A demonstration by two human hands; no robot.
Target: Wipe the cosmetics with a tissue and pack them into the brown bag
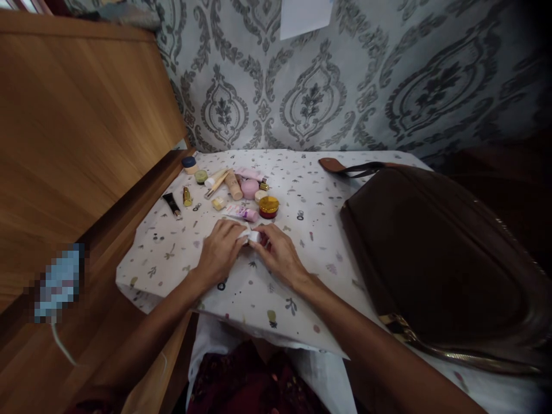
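The white item (254, 236) is near the center of the frame, above the counter (323, 247), held between both hands. The left hand (221, 247) is closed on its left portion; the fingers cover much of that portion. The right hand (278, 250) grips the white end at the right with thumb and fingers. The item's full shape is hidden by the hands. Directly above the hands in the frame, the pink-and-white tube (241, 213) lies on the patterned cloth, with the gold-lidded jar (268, 207) upright just beside its right end. The small yellow container (218, 203) is near the tube's left end. Farther up, the beige tube (233, 185) lies tilted to the left of the pink container (249, 188). Toward the upper left of the counter, the blue-lidded jar (188, 164) stands near the green-topped jar (200, 177). Below these, the gold tube (187, 196) and the black tube (172, 204) are positioned apart from each other. The dark brown bag (435, 253) occupies the right side of the frame; its strap (364, 169) extends toward the upper center. A wood panel (81, 86) is at the upper left, and a patterned wall (310, 92) is at the top.
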